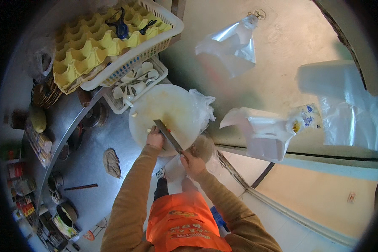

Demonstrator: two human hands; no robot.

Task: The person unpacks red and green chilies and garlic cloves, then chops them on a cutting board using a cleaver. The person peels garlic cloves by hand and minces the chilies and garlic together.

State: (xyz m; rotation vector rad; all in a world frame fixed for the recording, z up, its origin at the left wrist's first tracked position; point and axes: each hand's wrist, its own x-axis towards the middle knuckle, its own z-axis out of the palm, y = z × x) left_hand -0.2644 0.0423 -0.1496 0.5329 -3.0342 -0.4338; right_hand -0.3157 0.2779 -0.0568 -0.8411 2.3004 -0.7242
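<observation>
My right hand [192, 163] is wrapped round the handle of a cleaver [168, 135]. Its dark blade slants up and left, edge-on to me, across a round pale cutting board [172, 101]. Beside the blade, my left hand [155, 138] is closed with its fingers curled down at the board; whatever they hold is hidden. A small pale piece of food [149, 130] shows by these fingertips, and another pale bit [134, 114] lies near the board's left edge. Tiny red bits [169, 130] lie right beside the blade.
A crumpled clear plastic bag [202, 105] touches the board's right side. Behind stand a white basket of spoons [134, 84] and a larger basket [134, 51] with a yellow egg tray [88, 50]. A brown cloth [111, 162] and chopsticks [81, 187] lie on the metal counter [96, 147].
</observation>
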